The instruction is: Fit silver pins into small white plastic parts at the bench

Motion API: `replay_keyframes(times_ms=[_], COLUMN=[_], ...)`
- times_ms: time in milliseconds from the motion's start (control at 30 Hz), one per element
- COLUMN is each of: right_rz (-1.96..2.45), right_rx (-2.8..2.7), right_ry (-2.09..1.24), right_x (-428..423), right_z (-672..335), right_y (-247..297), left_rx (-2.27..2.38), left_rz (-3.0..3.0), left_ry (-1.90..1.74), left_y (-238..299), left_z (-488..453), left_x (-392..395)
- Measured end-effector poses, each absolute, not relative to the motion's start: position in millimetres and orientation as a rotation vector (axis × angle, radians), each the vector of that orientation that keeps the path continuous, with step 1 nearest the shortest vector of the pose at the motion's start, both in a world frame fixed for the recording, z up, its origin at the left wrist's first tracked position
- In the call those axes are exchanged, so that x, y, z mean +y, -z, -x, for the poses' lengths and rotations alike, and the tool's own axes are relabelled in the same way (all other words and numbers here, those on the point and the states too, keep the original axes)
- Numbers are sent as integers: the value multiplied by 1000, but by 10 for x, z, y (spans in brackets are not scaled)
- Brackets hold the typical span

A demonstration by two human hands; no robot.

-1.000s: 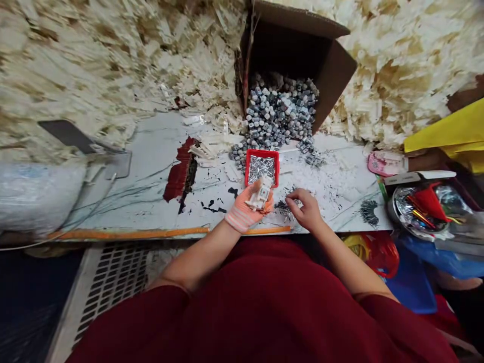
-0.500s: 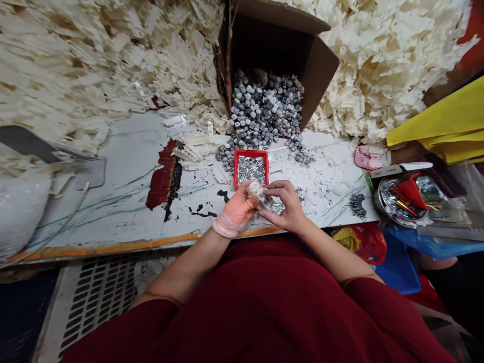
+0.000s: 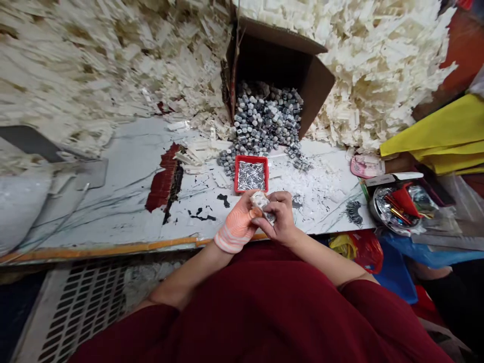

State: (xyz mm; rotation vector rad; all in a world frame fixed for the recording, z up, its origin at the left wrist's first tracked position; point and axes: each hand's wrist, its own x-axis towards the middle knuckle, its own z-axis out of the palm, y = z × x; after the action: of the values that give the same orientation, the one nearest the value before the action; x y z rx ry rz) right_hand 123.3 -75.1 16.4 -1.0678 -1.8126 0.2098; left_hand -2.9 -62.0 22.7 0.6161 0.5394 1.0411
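Note:
My left hand (image 3: 238,222), in an orange and white knit glove, is closed around one side of a small white plastic part (image 3: 260,200). My bare right hand (image 3: 279,217) grips the same part from the other side, thumb and fingers pressed against it. Something greyish shows at the part's lower end, partly covered by my fingers. Just beyond my hands stands a red tray (image 3: 236,176) full of thin silvery metal pins (image 3: 251,175). Behind it, a heap of small grey and white cylindrical pieces (image 3: 264,121) spills from a cardboard box (image 3: 317,96).
Piles of cream plastic pieces (image 3: 113,65) cover the back of the marble-patterned table (image 3: 128,171). At right are a metal bowl (image 3: 378,214) of odds and ends and a yellow sheet (image 3: 427,136). A person's dark-clothed leg (image 3: 461,287) shows at lower right.
My right hand has closed in on the white part, its fingers now bunched against it. The part is turned, its end more visible. The view has shifted slightly.

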Motion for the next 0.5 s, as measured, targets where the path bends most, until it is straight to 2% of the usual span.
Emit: replay_keyframes(times_ms=[100,167,300,367,500], right_rz=[1019,917,902,1040,1289], right_rx=[-1845,-1925,-1978,-1916,-1892], right_ry=[-304,-482,-823,-819,-738], right_x=[-765,-781,-762,-708,-625], right_z=[-1206,-1195,-1265,-1344,-1544], right_y=[-67,13,134,160,155], left_rx=[646,786,951,1080,1285], left_rz=[-843,-1151,-1682,-1871,-2295], left_ry=[-1012,-849,8,202,308], left_y=[-159,-157,-331,-432,-404], left_z=[216,542,1419,1695,1600], left_x=[-553,-474,-356,-268,178])
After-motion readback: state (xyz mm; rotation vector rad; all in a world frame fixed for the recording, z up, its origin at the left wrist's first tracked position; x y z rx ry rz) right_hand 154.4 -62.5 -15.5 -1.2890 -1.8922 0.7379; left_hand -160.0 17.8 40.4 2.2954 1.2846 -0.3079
